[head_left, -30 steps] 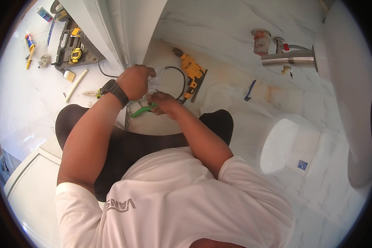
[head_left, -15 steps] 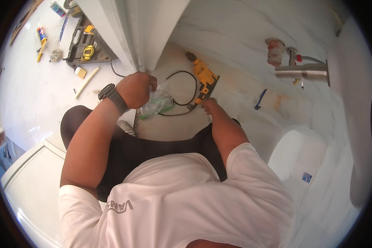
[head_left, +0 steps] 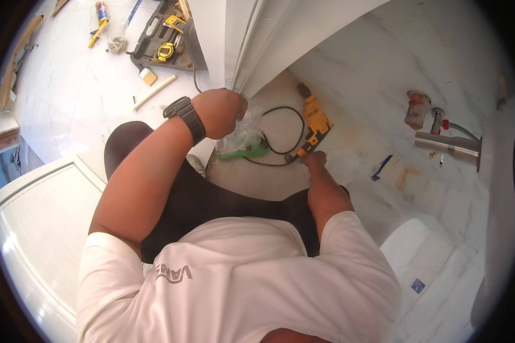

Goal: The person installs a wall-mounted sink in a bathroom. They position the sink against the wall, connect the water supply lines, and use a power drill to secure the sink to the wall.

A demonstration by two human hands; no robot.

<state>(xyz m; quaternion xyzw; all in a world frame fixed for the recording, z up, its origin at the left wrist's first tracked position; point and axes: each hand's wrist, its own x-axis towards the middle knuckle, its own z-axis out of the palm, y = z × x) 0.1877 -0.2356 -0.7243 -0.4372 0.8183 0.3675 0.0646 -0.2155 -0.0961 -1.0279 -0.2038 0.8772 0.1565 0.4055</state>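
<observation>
My left hand (head_left: 220,112), with a black watch on its wrist, is closed at the edge of a crumpled clear plastic bag (head_left: 247,127) and appears to grip it. Something green (head_left: 245,151) lies in or under the bag. Beside the foot of a yellow and black corded drill (head_left: 316,118), my right hand (head_left: 313,162) is curled. What its fingers hold, if anything, is hidden. The drill lies on the floor, its black cord (head_left: 302,128) looped between it and the bag.
A white door frame (head_left: 249,46) rises just beyond my left hand. Further left lie an open tool case (head_left: 150,50) with a tape measure (head_left: 165,52), a paintbrush (head_left: 148,76) and a sealant tube (head_left: 101,11). To the right are a metal pipe (head_left: 447,145) and a blue tool (head_left: 381,168).
The view has swung, so most things sit further right. Relative to the drill, my left hand and the bag have shifted slightly away from me, and more of the green thing shows.
</observation>
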